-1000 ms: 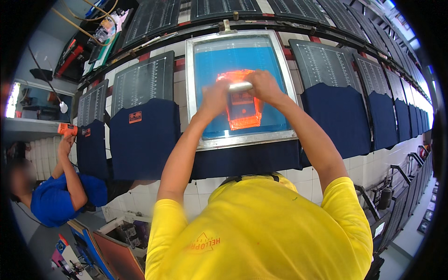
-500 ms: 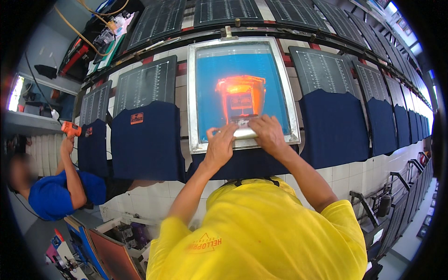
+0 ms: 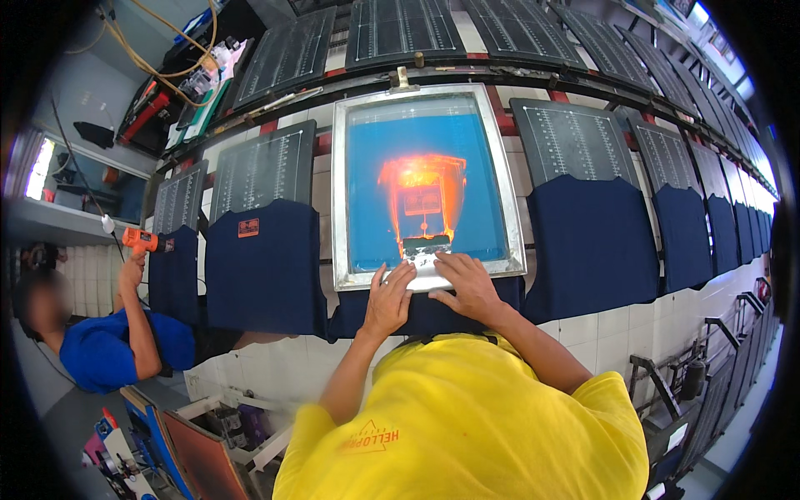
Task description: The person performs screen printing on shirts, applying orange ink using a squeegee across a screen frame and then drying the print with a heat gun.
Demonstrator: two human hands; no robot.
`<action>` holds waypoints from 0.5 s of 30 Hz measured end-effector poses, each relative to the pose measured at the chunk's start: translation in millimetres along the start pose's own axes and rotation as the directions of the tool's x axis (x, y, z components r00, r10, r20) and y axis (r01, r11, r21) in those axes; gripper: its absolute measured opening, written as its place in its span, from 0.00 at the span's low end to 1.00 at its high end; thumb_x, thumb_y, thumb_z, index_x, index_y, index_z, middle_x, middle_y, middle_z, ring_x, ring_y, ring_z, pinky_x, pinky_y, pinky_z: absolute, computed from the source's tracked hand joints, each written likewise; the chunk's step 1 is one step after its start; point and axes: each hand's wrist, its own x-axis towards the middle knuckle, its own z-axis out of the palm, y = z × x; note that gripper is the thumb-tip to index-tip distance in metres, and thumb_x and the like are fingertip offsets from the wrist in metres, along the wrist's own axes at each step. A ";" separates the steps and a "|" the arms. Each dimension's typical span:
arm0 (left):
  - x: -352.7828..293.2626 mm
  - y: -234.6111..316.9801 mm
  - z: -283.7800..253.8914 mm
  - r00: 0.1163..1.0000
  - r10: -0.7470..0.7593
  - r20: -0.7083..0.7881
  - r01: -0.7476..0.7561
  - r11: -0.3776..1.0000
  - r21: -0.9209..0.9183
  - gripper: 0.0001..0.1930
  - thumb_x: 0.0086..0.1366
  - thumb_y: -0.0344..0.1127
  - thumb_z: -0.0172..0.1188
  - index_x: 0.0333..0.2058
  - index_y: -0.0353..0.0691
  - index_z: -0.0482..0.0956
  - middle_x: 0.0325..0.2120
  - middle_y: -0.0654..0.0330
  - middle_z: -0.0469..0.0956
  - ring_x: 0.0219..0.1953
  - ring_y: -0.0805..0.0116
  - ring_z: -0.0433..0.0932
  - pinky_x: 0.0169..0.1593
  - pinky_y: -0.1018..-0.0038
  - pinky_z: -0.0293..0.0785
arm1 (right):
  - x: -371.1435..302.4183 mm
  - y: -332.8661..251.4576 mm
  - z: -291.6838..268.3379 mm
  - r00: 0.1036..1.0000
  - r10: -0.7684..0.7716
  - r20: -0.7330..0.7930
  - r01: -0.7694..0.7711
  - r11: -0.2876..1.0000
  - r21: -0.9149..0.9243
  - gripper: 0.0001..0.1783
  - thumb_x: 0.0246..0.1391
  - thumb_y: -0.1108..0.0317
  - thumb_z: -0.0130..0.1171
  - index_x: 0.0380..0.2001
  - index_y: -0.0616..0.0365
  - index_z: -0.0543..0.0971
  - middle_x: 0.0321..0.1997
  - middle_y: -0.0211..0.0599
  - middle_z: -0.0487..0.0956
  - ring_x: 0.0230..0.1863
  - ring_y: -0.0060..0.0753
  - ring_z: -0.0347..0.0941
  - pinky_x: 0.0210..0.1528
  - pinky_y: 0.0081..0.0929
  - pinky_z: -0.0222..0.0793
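I watch both bare hands at the centre of the frame, just below the middle, closed on a squeegee [image 3: 427, 262] with a pale metal handle and a dark blade edge. The left hand [image 3: 388, 300] grasps its left end and the right hand [image 3: 467, 287] its right end, the fingers laid over the handle. I see the squeegee at the bottom edge of a screen frame [image 3: 340, 192], which has silvery rims around a blue mesh [image 3: 365, 200]. Glowing orange ink [image 3: 423, 177] covers the mesh's middle, above the blade. A navy shirt [image 3: 500, 295] shows beneath the frame's lower rim. Left of centre I make out another navy shirt [image 3: 271, 279] bearing a small orange print [image 3: 248, 227]; right of centre lies a plain navy one [image 3: 592, 250] on a dark board [image 3: 575, 142]. At the far left a co-worker in a blue top [image 3: 98, 354] holds up an orange heat gun [image 3: 140, 241].
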 end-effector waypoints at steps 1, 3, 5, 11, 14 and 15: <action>3.1 -2.7 -3.6 0.999 -0.030 -0.035 0.030 1.000 0.001 0.20 0.65 0.28 0.54 0.57 0.36 0.72 0.57 0.52 0.74 0.64 0.55 0.69 0.67 0.50 0.55 | -0.9 4.9 -3.9 0.998 0.051 -0.048 -0.047 0.995 0.084 0.27 0.53 0.56 0.66 0.51 0.62 0.76 0.59 0.46 0.75 0.57 0.50 0.70 0.57 0.43 0.65; 9.1 -10.4 -14.9 0.991 -0.087 -0.104 0.087 0.996 -0.002 0.20 0.67 0.31 0.53 0.57 0.35 0.71 0.57 0.49 0.74 0.64 0.50 0.69 0.68 0.50 0.55 | -6.7 28.0 -11.7 0.971 0.131 -0.198 -0.118 0.990 0.074 0.24 0.55 0.61 0.64 0.52 0.63 0.76 0.58 0.47 0.75 0.56 0.51 0.71 0.57 0.43 0.65; 15.2 -31.4 -24.6 0.926 -0.267 -0.268 0.279 0.960 0.006 0.22 0.68 0.34 0.54 0.58 0.32 0.70 0.58 0.44 0.72 0.65 0.45 0.67 0.69 0.53 0.55 | -12.1 53.0 -24.3 0.917 0.224 -0.329 -0.226 0.974 0.033 0.22 0.56 0.65 0.62 0.52 0.64 0.75 0.56 0.49 0.76 0.55 0.53 0.71 0.57 0.44 0.65; 20.6 -101.7 -36.1 0.716 -0.609 -0.340 0.660 0.749 0.050 0.28 0.67 0.40 0.58 0.58 0.24 0.68 0.59 0.36 0.69 0.67 0.40 0.61 0.70 0.57 0.55 | -34.1 116.6 -27.1 0.733 0.579 -0.358 -0.589 0.803 0.093 0.18 0.60 0.72 0.54 0.53 0.66 0.74 0.48 0.52 0.76 0.53 0.56 0.70 0.57 0.46 0.64; 16.7 -112.6 -32.2 0.703 -0.641 -0.308 0.680 0.732 0.030 0.25 0.64 0.40 0.62 0.52 0.23 0.73 0.54 0.38 0.72 0.61 0.40 0.68 0.65 0.58 0.63 | -38.0 138.4 -11.3 0.711 0.655 -0.255 -0.594 0.754 0.281 0.18 0.61 0.72 0.53 0.53 0.67 0.74 0.48 0.54 0.75 0.54 0.57 0.70 0.57 0.46 0.64; 18.5 -109.9 -32.1 0.715 -0.629 -0.306 0.662 0.749 0.008 0.23 0.64 0.39 0.62 0.50 0.24 0.74 0.52 0.38 0.73 0.58 0.40 0.69 0.63 0.58 0.65 | -35.8 141.5 -8.0 0.701 0.650 -0.293 -0.572 0.758 0.313 0.17 0.61 0.73 0.51 0.52 0.67 0.75 0.47 0.56 0.76 0.52 0.57 0.71 0.57 0.45 0.65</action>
